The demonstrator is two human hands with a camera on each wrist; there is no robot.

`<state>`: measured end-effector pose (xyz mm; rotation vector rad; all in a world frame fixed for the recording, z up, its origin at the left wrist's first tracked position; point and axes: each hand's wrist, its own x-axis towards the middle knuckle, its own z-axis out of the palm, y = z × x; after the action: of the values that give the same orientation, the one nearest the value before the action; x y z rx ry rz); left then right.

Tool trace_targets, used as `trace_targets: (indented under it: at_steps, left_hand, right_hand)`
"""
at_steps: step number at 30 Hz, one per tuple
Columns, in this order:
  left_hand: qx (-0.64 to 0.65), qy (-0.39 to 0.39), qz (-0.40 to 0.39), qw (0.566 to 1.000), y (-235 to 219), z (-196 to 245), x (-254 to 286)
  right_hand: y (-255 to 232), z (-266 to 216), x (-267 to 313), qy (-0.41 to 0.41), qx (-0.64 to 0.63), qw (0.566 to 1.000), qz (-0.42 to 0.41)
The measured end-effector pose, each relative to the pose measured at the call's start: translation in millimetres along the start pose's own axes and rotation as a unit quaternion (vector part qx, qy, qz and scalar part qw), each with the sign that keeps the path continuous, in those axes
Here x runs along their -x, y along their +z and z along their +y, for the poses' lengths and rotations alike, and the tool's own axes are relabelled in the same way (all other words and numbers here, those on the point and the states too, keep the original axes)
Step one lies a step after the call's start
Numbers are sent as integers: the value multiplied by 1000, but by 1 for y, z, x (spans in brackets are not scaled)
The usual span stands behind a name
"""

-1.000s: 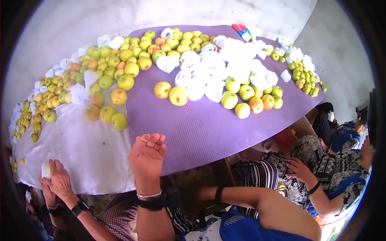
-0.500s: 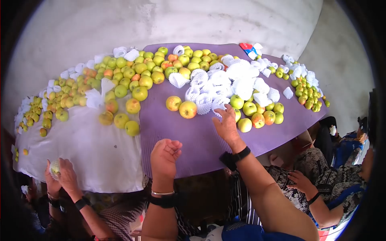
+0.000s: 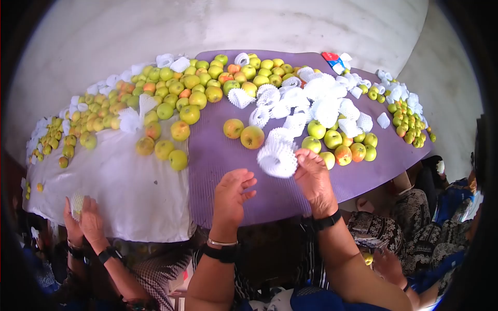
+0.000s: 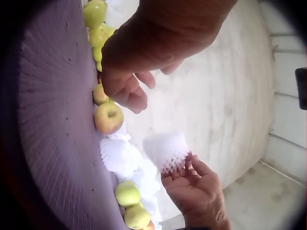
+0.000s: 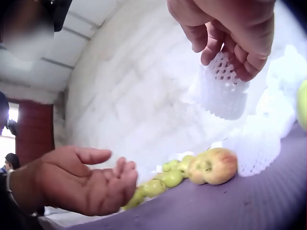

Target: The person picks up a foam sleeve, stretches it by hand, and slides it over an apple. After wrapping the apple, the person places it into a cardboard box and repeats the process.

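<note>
My right hand (image 3: pixel 315 184) pinches a white foam fruit net (image 3: pixel 277 159) by its edge, holding it above the purple mat (image 3: pixel 270 192). In the right wrist view the net (image 5: pixel 223 91) hangs from the fingertips, its mesh stretched near the grip. My left hand (image 3: pixel 232 199) hovers to the left with its palm turned inward, fingers loosely bent and nothing in them. Two red-blushed apples, the nearer one (image 3: pixel 252 138) and its neighbour (image 3: pixel 233 128), sit just beyond my hands. Behind the held net lies a heap of foam nets (image 3: pixel 327 106).
Green and red apples (image 3: pixel 187 83) spread along the back and left, partly over a white cloth (image 3: pixel 129 192). More apples (image 3: pixel 343 154) lie right of the nets. At left another person's hands (image 3: pixel 91 223) hold a netted fruit; someone else sits at right. A red-blue packet (image 3: pixel 333 62) lies behind.
My right hand rose from below the table edge to the foam heap, then drew back toward me with a net. The left hand stays raised, its fingers a little straighter.
</note>
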<state>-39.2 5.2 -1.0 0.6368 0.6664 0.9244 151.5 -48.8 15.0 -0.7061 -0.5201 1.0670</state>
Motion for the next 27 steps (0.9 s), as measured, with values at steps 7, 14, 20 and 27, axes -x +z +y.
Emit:
trace_targets:
  at_steps: [7,14,20,27]
  left_hand:
    - [-29,8,-107,994,4,-13,-4]
    - [-141,133,-23,981,2,-16,-8]
    - [-204,159,-64,964,8,-22,-6]
    - [-444,248,1,861,20,-19,8]
  right_hand:
    - [4,32,13,90,70,992,-49]
    - [9,25,18,157,197,961,-112]
    - [-12,40,10,-73,450,889,-46]
    - [-11,32,13,-234,511,822,88]
